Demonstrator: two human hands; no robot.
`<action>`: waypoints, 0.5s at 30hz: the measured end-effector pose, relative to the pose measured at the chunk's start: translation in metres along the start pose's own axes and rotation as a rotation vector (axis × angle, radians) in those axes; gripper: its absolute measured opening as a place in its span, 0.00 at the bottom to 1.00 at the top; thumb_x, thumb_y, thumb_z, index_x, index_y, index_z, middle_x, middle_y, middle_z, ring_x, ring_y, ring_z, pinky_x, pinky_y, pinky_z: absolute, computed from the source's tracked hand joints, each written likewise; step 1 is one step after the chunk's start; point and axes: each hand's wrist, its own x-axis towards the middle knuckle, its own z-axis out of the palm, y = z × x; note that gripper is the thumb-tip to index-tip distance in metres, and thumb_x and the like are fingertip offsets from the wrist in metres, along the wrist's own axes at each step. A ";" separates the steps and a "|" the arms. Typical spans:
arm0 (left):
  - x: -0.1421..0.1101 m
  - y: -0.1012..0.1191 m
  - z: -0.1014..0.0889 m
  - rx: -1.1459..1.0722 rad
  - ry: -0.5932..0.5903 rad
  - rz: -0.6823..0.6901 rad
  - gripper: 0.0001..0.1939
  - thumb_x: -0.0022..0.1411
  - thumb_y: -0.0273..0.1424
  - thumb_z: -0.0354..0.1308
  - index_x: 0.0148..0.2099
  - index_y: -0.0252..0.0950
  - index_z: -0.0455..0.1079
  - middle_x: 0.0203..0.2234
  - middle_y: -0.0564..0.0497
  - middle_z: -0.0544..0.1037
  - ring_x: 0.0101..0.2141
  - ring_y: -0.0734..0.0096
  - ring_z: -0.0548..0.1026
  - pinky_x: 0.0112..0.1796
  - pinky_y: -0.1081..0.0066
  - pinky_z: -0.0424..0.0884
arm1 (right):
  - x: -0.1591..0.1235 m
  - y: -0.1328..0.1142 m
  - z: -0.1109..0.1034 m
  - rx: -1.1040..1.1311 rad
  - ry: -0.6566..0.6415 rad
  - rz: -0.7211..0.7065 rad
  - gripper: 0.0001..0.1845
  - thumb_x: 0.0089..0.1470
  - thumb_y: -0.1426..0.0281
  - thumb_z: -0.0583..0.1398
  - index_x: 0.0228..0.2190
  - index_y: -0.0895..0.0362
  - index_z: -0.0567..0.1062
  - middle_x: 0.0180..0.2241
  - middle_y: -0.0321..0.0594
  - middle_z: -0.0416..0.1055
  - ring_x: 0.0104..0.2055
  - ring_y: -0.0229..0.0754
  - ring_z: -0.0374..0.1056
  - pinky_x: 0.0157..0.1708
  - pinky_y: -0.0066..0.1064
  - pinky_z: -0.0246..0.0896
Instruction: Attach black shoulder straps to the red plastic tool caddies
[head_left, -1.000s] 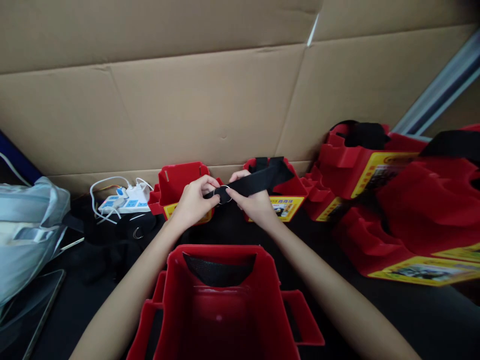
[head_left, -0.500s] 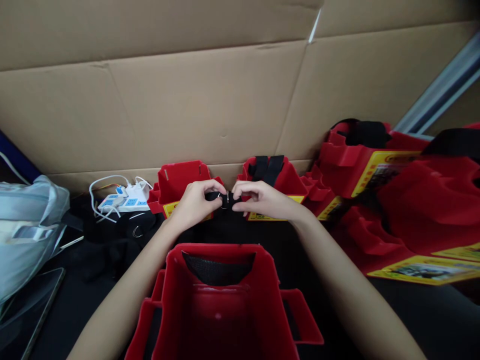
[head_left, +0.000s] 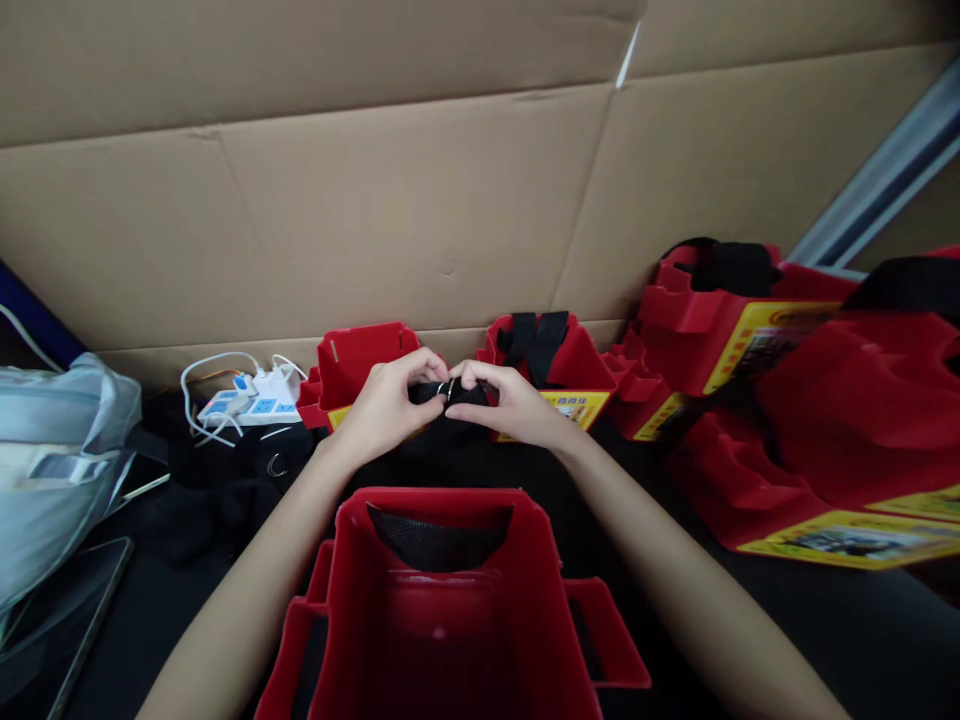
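Observation:
My left hand (head_left: 390, 400) and my right hand (head_left: 510, 400) meet fingertip to fingertip over a black strap (head_left: 442, 393) with a small metal ring on it. Both hands pinch the strap, closed around it, just beyond the far rim of an open red plastic bin (head_left: 450, 600) that stands close in front of me. A black mesh piece lies inside the bin at its far wall.
Two small red bins (head_left: 356, 360) (head_left: 570, 365) stand against a cardboard wall (head_left: 420, 200), one with black straps. More red bins with yellow labels (head_left: 787, 400) pile up at the right. A white power strip (head_left: 251, 400) and a pale bag (head_left: 52, 450) lie at the left.
The long free end of the black strap that stuck out to the right a second ago is gone from view. My right hand has moved in close to my left.

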 end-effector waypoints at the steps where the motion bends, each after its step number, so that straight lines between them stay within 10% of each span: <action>1: 0.000 0.001 0.001 0.033 0.011 0.007 0.09 0.49 0.21 0.55 0.35 0.35 0.65 0.29 0.53 0.73 0.33 0.73 0.72 0.37 0.72 0.66 | 0.000 0.000 0.000 -0.020 0.006 0.009 0.17 0.44 0.62 0.62 0.22 0.56 0.59 0.27 0.33 0.65 0.30 0.36 0.60 0.32 0.28 0.56; 15: -0.002 -0.001 0.001 0.215 -0.141 0.069 0.18 0.53 0.17 0.47 0.41 0.38 0.71 0.36 0.49 0.72 0.37 0.70 0.70 0.39 0.68 0.66 | -0.003 0.006 0.003 0.016 -0.044 -0.012 0.16 0.46 0.62 0.61 0.33 0.54 0.61 0.30 0.34 0.63 0.32 0.35 0.61 0.32 0.26 0.57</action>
